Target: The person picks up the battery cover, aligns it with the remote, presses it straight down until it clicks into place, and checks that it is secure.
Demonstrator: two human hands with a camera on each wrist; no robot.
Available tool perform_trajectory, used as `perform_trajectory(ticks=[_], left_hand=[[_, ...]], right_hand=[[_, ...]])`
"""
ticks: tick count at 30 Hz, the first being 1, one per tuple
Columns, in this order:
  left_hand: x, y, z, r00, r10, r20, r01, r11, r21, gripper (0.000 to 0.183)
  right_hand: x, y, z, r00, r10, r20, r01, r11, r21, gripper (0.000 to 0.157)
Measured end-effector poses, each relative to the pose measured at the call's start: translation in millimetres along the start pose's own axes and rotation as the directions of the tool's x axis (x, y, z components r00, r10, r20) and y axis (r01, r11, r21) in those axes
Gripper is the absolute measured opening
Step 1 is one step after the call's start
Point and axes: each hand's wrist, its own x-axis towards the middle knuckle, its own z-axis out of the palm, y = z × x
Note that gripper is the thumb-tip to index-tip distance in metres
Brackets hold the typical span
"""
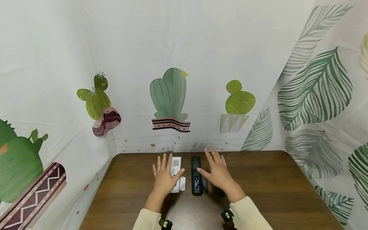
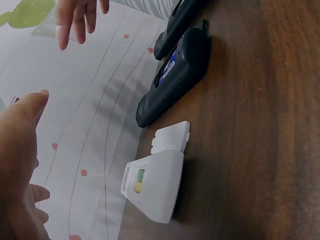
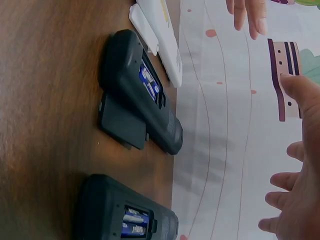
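My left hand hovers with spread fingers over a white remote control, which lies face down. Its battery cover lies off beside it; the left wrist view shows something green and yellow in the open compartment. A black remote control lies face down in the middle, blue batteries visible in it and its black cover leaning against its side. My right hand, fingers spread, is above a second black remote control, which also has blue batteries in its uncovered compartment. Neither hand holds anything.
The remotes lie on a brown wooden table. A white cloth printed with cacti and leaves hangs behind the table and along its sides. Both wrists wear small black straps.
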Motion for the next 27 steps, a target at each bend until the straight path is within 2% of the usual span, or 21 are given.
perform_trajectory(ticks=[6,10,14,17,27], left_hand=[[-6.5,-1.9,2.0,1.0,-0.013,0.007,0.014,0.999,-0.044,0.096],[-11.9,-4.5,5.3,0.999,-0.038,0.015,0.039,0.994,-0.098,0.099],[-17.1,-8.5,10.8,0.998,-0.063,0.008,0.063,0.988,-0.143,0.097],[-19.5,-9.2,12.7,0.998,-0.06,-0.016,0.057,0.984,-0.169,0.094],[-26.7,-9.1,19.1,0.997,-0.076,-0.01,0.071,0.97,-0.231,0.089]], right_hand=[[-3,-6,1.3,0.999,-0.016,0.045,0.013,0.998,0.059,0.091],[-5,-8,6.2,0.998,-0.031,0.063,0.027,0.998,0.061,0.089],[-6,-9,9.6,0.993,-0.032,0.116,0.025,0.998,0.057,0.085],[-5,-11,11.2,0.989,-0.034,0.147,0.024,0.998,0.065,0.082],[-10,-15,14.4,0.985,-0.069,0.155,0.062,0.997,0.05,0.074]])
